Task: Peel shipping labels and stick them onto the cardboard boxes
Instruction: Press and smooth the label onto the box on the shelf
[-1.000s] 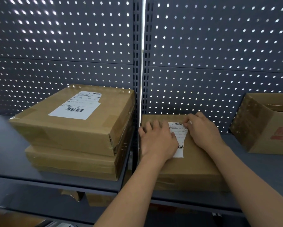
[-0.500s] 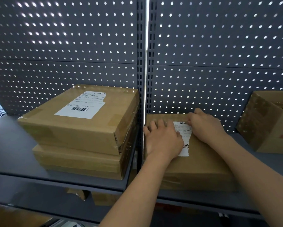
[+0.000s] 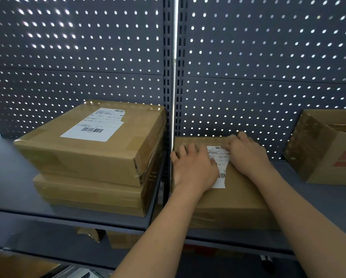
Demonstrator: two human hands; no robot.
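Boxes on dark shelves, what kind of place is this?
Probably a packing or stock room: metal shelf, holed back panel, taped cardboard boxes, and a left hand and right hand on a shipping label on another box.

Bare shelf (image 3: 288,173) strip is free between middle box (image 3: 238,201) and open box (image 3: 328,169). Stacked boxes (image 3: 88,157) and upright post (image 3: 169,77) block the left. Pegboard wall (image 3: 268,57) closes the back.
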